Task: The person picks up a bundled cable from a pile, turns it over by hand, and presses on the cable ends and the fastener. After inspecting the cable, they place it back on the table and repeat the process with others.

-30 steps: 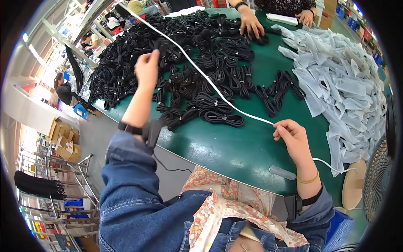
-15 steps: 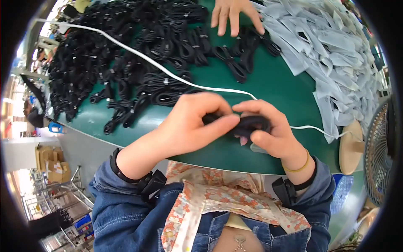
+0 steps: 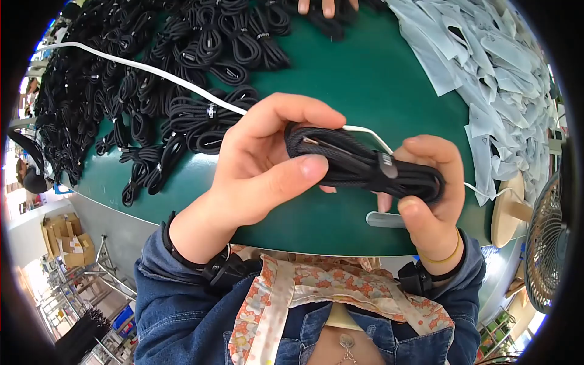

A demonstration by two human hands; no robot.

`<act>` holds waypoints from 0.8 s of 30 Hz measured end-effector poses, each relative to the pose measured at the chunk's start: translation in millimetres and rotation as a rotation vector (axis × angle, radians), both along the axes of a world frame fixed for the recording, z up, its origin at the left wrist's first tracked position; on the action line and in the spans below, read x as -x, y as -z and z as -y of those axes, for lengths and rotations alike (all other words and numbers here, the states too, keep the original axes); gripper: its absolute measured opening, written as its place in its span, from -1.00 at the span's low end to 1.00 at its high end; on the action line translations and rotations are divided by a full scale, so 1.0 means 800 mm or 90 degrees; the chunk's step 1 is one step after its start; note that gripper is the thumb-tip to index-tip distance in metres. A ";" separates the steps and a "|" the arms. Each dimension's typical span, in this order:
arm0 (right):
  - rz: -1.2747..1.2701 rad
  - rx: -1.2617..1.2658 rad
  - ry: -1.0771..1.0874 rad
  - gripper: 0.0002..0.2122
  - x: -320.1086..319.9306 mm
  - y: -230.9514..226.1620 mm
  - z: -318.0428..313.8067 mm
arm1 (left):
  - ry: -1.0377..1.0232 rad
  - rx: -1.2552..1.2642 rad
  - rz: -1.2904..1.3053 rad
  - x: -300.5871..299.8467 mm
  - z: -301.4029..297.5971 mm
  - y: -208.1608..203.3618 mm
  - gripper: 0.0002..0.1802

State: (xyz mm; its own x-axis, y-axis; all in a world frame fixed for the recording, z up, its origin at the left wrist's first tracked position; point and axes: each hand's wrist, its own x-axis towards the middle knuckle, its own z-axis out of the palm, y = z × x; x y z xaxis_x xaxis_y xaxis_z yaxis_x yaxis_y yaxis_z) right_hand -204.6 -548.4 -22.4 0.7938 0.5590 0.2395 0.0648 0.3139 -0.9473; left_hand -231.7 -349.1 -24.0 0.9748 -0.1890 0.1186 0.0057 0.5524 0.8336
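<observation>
A coiled black braided cable [image 3: 353, 161], bound round its middle by a black strap with a light mark, is held up above the green table [image 3: 340, 79]. My left hand [image 3: 261, 164] grips its left end, thumb in front and fingers behind. Around the right end close the thumb and fingers of my right hand [image 3: 435, 188]. Below the right hand a flat grey strip-like object [image 3: 386, 219] shows, partly hidden by that hand. Behind the coil passes a white cord [image 3: 164, 74].
Many bundled black cables [image 3: 146, 79] cover the left and far table. Pale translucent bags [image 3: 493, 79] are heaped at the right. A fan [image 3: 544, 243] and a round wooden piece [image 3: 507, 210] stand near the right edge. Another person's fingers [image 3: 328, 7] reach in at the far side.
Both hands have come closer to the head and turned the cable coil, so its strap now shows. The other person's hand has drawn back toward the far edge.
</observation>
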 end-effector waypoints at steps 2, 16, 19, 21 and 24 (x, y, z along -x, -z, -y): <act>0.048 0.020 0.017 -0.63 -0.002 0.004 -0.003 | -0.015 0.033 0.003 0.000 0.006 0.000 -0.56; 0.098 0.069 0.043 -0.49 -0.003 -0.002 -0.005 | -0.085 -0.247 0.264 -0.007 -0.005 0.010 -0.39; 0.103 0.065 0.039 -0.46 -0.004 0.001 -0.004 | -0.094 -0.284 0.344 -0.009 -0.006 0.009 -0.41; 0.106 0.064 0.039 -0.44 -0.006 0.004 -0.003 | -0.093 -0.289 0.346 -0.008 -0.008 0.009 -0.43; 0.223 0.061 0.009 -0.44 -0.012 0.007 -0.002 | -0.085 -0.278 0.357 -0.007 -0.007 0.013 -0.44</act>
